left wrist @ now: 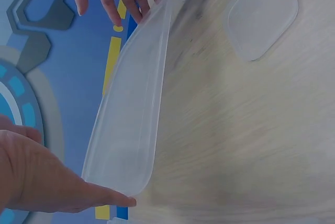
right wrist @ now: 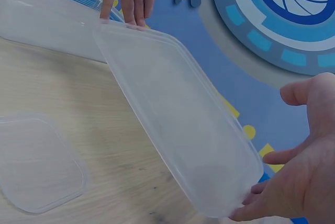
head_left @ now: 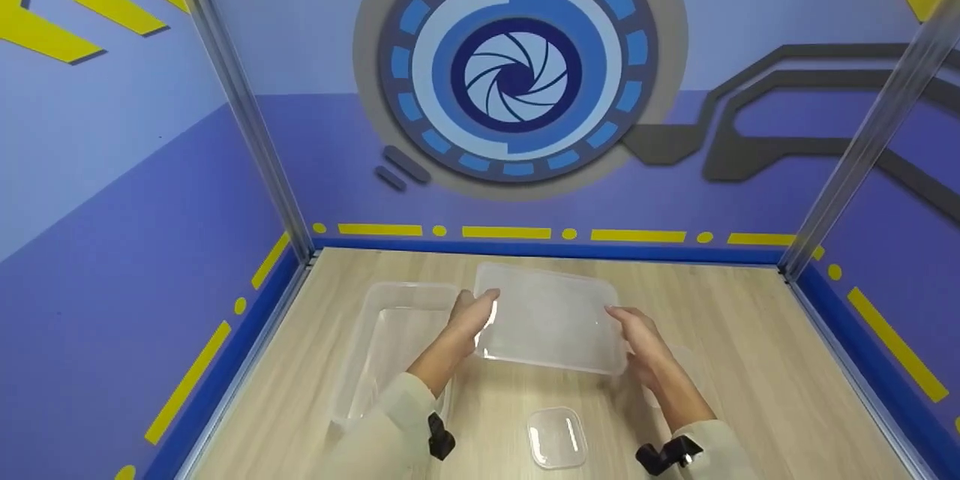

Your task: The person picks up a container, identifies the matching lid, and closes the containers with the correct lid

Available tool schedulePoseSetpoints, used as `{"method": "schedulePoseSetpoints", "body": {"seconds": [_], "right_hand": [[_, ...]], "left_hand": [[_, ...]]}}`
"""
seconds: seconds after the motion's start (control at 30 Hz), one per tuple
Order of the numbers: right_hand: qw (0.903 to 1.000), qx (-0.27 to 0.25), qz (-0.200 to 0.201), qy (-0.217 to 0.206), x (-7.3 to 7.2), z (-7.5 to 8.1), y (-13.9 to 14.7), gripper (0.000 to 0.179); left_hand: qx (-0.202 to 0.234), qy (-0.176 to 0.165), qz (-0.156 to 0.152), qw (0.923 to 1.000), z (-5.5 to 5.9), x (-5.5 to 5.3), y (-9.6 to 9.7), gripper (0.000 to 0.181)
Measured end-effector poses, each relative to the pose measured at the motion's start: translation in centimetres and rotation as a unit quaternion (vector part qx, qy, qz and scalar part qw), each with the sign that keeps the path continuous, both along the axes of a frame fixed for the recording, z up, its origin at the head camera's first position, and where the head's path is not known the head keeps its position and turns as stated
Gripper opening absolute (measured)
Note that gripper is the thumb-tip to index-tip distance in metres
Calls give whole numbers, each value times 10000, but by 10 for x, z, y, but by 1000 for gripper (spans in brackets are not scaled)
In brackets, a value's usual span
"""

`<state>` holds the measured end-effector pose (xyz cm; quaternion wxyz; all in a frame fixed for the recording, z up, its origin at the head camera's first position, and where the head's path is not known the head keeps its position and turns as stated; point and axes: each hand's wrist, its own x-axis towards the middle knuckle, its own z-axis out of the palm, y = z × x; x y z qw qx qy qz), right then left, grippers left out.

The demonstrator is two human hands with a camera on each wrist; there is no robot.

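Observation:
A large translucent plastic lid (head_left: 551,319) is held up between both hands, tilted above the wooden table. My left hand (head_left: 469,319) has its outstretched fingers at the lid's left end. At the opposite end are the fingers of my right hand (head_left: 645,341). Both wrist views show each thumb standing apart from the lid's rim, with the fingers at its edge. The large clear rectangular container (head_left: 349,360) sits uncovered beside my left forearm. Closer to me lies a small clear square lid (head_left: 556,439). A small clear container (head_left: 681,356) is partly hidden behind my right hand.
The wooden table (head_left: 757,360) is bounded by a blue back wall (head_left: 315,165) and side walls. Metal posts (head_left: 251,127) stand at its far corners. Black cameras (head_left: 441,436) are strapped to both sleeves.

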<state>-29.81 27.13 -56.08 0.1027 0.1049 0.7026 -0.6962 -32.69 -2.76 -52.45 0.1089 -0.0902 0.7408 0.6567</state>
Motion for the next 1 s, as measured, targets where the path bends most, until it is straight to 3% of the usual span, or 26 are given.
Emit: {"method": "schedulePoseSetpoints", "body": {"seconds": [0.4,0.77,1.0], "right_hand": [[9997,-191,-93,80,-1,15,5,74],[9981,-454,-362,210,-2,24,6,69],[9969,-559,-415,377,-1,29,9,68]], "left_hand": [[-100,320,392,9987,6,-1,-4,78],[-211,841,856,9925,13,-8,-5,34],[-264,1081,952,9892,16,-8,-7,35]]}}
